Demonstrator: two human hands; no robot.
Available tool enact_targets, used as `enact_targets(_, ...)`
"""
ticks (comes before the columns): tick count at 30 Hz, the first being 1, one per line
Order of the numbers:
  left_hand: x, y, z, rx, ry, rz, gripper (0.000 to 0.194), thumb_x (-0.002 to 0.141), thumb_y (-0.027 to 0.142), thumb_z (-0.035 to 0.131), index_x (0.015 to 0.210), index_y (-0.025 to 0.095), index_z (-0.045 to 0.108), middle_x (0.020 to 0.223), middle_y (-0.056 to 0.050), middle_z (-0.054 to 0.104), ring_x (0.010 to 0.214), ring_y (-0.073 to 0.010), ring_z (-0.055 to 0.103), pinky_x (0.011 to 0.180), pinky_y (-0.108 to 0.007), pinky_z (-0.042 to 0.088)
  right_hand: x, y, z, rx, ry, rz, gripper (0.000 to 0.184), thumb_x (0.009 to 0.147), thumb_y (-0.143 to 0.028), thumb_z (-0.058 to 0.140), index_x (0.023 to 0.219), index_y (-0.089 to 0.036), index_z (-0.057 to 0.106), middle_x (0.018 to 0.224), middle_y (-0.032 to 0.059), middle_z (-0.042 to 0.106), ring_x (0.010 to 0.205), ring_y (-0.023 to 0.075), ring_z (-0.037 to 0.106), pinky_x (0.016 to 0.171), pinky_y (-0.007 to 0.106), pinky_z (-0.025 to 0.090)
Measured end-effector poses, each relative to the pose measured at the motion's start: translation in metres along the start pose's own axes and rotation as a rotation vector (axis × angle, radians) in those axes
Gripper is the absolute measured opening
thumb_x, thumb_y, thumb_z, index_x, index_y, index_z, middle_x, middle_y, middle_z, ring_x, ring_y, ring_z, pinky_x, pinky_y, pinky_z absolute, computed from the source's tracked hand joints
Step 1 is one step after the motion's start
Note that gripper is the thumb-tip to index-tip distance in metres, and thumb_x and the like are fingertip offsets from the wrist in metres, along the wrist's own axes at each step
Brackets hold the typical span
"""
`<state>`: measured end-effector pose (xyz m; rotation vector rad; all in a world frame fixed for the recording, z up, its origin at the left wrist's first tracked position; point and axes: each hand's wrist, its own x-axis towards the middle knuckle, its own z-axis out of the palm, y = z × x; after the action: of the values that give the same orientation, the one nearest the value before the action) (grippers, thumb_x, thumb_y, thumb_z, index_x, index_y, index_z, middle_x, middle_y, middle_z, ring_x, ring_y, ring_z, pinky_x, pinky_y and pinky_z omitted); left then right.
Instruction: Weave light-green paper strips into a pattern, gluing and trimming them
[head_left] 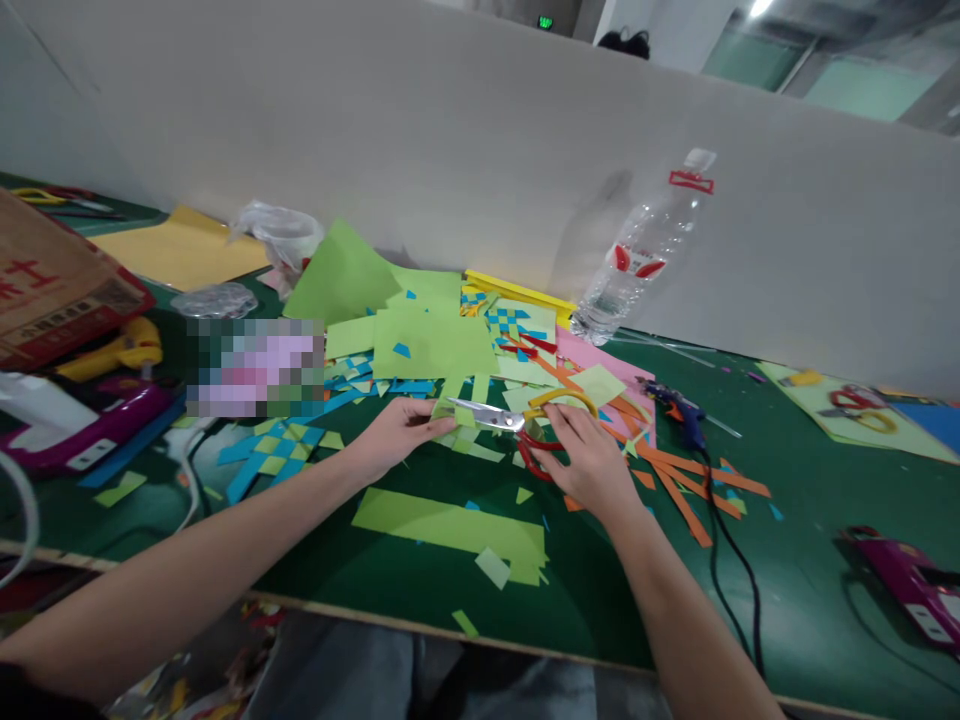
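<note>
My right hand [589,460] grips a pair of scissors [499,415] by its red and yellow handles, blades pointing left. Between thumb and fingers, my left hand [401,430] pinches a light green paper strip [448,395] close to the blade tips. Whether the blades are cutting into the strip I cannot tell. Behind them lies a larger green paper sheet [431,345]. A long green paper strip [450,525] rests on the table in front of my hands, with small scraps around it. To the left is a blue and green woven paper piece [274,455].
An empty plastic bottle [637,250] leans on the grey partition [412,130]. Orange paper strips [682,480] and a blue glue gun [679,410] with its cord lie right. A purple device [907,590] sits farther right. At left stands a cardboard box [60,290].
</note>
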<state>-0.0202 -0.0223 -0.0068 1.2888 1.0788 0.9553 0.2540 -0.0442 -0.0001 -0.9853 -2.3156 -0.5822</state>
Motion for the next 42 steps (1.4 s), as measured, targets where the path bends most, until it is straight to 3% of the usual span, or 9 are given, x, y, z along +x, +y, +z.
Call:
enact_targets(9,-0.004,0.006,0.002,0.039,0.000,-0.007,0.029,0.062,0.047,0.078,0.060,0.018,0.071,0.059,0.001,0.060,0.057,-0.0122,0.049,0.057,-0.024,0.040,-0.003,0.001,0.003,0.057,-0.062,0.059,0.049,0.090,-0.028,0.053,0.136,-0.013,0.044,0.110,0.0167,0.063,0.104,0.0294,0.060,0.085,0.044,0.055)
enact_targets(17,-0.003,0.004,0.002,0.032,0.001,-0.018,0.034,0.060,0.051,0.079,0.060,0.018,0.070,0.058,0.002,0.057,0.056,-0.0101,0.045,0.055,-0.023,0.035,-0.002,0.000,0.001,0.020,-0.034,0.036,0.044,0.090,-0.027,0.054,0.130,-0.011,0.048,0.107,0.0168,0.064,0.101,0.0282,0.062,0.082,0.042,0.056)
enact_targets(21,-0.002,0.000,0.000,0.013,0.001,-0.022,0.034,0.061,0.051,0.079,0.062,0.018,0.071,0.060,0.002,0.059,0.057,-0.0098,0.046,0.056,-0.022,0.036,-0.003,-0.001,0.003,0.059,-0.026,0.081,0.043,0.088,-0.031,0.056,0.125,-0.011,0.050,0.109,0.0172,0.064,0.104,0.0285,0.062,0.083,0.042,0.056)
enact_targets(27,-0.001,-0.003,-0.002,0.024,-0.009,-0.014,0.034,0.063,0.051,0.078,0.065,0.017,0.073,0.066,0.000,0.065,0.061,-0.0115,0.051,0.058,-0.023,0.039,-0.002,-0.006,0.001,0.149,-0.121,0.198,0.045,0.084,-0.034,0.057,0.124,-0.014,0.049,0.114,0.0170,0.063,0.109,0.0305,0.060,0.082,0.044,0.056)
enact_targets(36,0.002,-0.011,-0.004,-0.006,-0.027,-0.022,0.032,0.060,0.047,0.080,0.076,0.019,0.077,0.081,-0.004,0.073,0.069,-0.0150,0.060,0.065,-0.027,0.046,0.000,-0.009,0.001,0.164,-0.176,0.228,0.045,0.082,-0.035,0.057,0.121,-0.014,0.048,0.115,0.0176,0.062,0.107,0.0309,0.060,0.080,0.044,0.056)
enact_targets(42,0.003,-0.013,-0.003,0.006,-0.067,-0.005,0.029,0.059,0.047,0.080,0.072,0.020,0.077,0.074,-0.003,0.072,0.069,-0.0163,0.061,0.064,-0.027,0.046,0.002,-0.012,0.001,0.166,-0.186,0.215,0.045,0.082,-0.035,0.057,0.119,-0.012,0.049,0.115,0.0186,0.061,0.105,0.0304,0.061,0.082,0.044,0.055)
